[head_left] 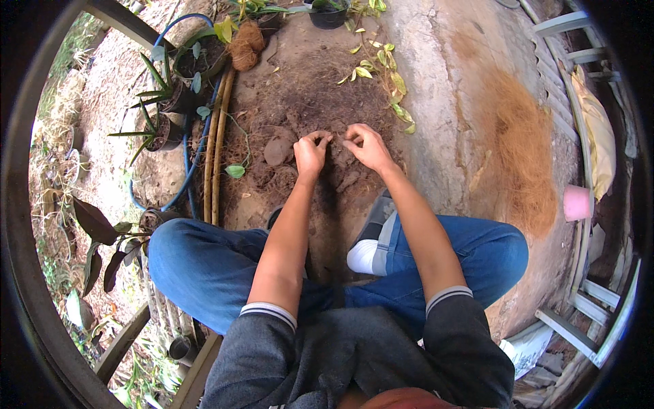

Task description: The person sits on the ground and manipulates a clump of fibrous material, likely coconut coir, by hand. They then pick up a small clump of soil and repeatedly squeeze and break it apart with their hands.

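Over a patch of dark, crumbly soil [351, 180] mixed with fibres, my two hands work close together with a small gap between them. The thumb and fingers of my left hand [310, 154] are pinched together; what they hold, if anything, is too small to tell. My right hand [370, 148] is pinched in the same way, its fingertips facing the left ones, and their content cannot be made out either. A rounded brown lump [278, 150], perhaps of soil, lies just left of my left hand.
Potted plants [163, 129], a blue hose [187, 163] and bamboo poles [216, 146] line the left. A coconut-husk ball [246, 46] sits beyond them. Trailing leafy vines [385, 61] lie ahead. To the right are loose brown fibre [521, 150] and a pink pot [578, 203].
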